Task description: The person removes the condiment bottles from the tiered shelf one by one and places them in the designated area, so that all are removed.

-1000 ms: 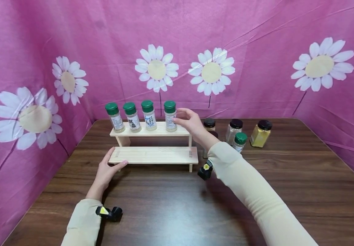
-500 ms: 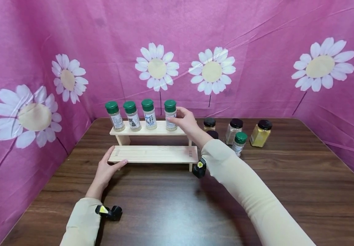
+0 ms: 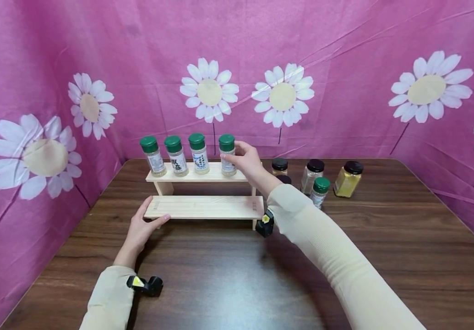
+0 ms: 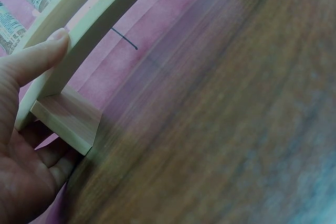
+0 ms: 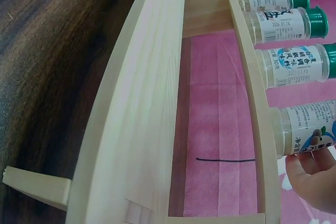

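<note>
A two-tier wooden rack (image 3: pixel 204 207) stands on the table. My left hand (image 3: pixel 139 233) grips the left end of its lower shelf, the thumb (image 4: pixel 44 56) on the front edge and the other fingers underneath. On the upper shelf, several green-capped seasoning bottles stand upright in a row; the leftmost bottle (image 3: pixel 155 160) is at that shelf's left end. My right hand (image 3: pixel 250 162) holds the rightmost seasoning bottle (image 3: pixel 227 145) from its right side, the thumb across its front. In the right wrist view this bottle (image 5: pixel 310 124) meets the shelf, with fingers (image 5: pixel 310 174) around its side.
Right of the rack stand several more jars: a black-lidded jar (image 3: pixel 280 165), another black-lidded jar (image 3: pixel 313 172), a green-capped bottle (image 3: pixel 320 190) and a yellow-filled jar (image 3: pixel 348 180). My right forearm passes in front of some. A pink flowered cloth (image 3: pixel 335 123) hangs behind the table (image 3: pixel 220 275).
My right hand has shifted slightly left, its thumb reaching further across the front of the rightmost bottle. That bottle stays at about the same spot. The left hand keeps its grip on the rack.
</note>
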Tool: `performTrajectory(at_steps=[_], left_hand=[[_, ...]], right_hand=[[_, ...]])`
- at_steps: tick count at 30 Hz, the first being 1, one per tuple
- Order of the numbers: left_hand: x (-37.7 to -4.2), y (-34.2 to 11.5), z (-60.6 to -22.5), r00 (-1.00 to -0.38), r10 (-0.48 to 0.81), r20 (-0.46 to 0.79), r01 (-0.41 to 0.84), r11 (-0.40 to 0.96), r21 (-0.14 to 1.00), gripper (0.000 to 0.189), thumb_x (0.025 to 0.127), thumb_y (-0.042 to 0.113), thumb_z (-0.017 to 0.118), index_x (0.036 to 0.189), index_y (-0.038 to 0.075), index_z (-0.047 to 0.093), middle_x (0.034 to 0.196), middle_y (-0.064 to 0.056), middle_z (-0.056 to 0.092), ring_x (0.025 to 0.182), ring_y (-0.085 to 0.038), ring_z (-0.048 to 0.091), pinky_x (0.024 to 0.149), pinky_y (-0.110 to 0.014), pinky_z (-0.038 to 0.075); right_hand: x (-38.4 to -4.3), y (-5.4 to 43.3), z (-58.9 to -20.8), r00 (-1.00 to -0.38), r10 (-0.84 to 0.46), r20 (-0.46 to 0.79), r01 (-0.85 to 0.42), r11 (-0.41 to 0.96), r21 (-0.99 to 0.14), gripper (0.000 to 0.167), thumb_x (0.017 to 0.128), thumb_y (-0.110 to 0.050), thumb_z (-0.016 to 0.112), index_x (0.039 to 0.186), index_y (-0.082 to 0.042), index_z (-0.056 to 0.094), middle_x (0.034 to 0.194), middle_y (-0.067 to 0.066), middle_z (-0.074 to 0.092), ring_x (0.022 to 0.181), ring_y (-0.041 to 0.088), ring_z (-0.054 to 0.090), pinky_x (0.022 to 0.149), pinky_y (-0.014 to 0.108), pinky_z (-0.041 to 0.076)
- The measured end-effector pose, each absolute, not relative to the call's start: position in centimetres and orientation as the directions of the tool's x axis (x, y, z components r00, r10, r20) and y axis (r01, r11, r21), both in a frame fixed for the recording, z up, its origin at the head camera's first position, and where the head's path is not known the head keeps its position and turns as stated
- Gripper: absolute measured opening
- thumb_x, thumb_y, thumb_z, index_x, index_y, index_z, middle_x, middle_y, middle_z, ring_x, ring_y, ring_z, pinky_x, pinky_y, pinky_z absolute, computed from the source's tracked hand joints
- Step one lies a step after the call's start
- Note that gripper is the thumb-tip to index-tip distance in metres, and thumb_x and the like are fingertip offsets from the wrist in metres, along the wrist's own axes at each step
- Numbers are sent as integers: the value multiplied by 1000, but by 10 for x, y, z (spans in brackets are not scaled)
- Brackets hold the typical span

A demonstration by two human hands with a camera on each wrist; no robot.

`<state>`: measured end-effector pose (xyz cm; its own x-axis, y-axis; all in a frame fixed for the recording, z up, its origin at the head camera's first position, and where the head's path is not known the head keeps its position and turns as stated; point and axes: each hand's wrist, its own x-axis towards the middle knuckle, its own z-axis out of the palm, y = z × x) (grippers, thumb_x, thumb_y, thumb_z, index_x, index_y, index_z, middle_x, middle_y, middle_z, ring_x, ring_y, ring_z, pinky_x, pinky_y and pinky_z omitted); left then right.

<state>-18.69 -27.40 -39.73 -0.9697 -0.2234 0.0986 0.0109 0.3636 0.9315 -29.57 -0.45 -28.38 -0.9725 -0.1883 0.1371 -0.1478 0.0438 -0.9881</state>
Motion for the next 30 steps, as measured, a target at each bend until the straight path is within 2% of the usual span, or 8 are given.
performTrajectory(at_steps=[9,16,25,30], left_hand=[[-188,-274,-398,-972,-219,86,1,363,932,84,70,17,72,137,8,22,138,-19,19,123,-29,15,99,-42,11],[-188,-274,-398,-972,-218,87,2,364,932,84,70,17,72,137,9,22,138,-19,18,123,-29,15,99,-42,11],[-188,-274,-399,-972,-218,82,-5,372,928,84,71,18,72,137,9,22,138,-19,18,124,-29,14,99,-42,10],[-187,-274,-398,-972,-219,85,-2,372,928,83,71,18,71,137,8,22,138,-18,18,124,-28,14,99,-41,10]], right_hand=[[-290,1,-280,-977,-186,102,-113,51,-992,41,75,-12,67,114,-9,53,106,8,54,99,21,48,82,38,41],[-283,8,-275,-973,-215,81,-71,-55,-996,43,75,-5,66,116,-6,51,106,13,52,98,25,49,82,41,41],[-272,24,-270,-967,-245,63,-51,-56,-997,45,77,-9,65,119,-8,49,107,13,51,100,25,48,83,44,38],[-269,34,-266,-963,-244,111,-110,-15,-994,43,77,-10,65,118,-6,50,108,13,53,100,25,49,84,41,38]])
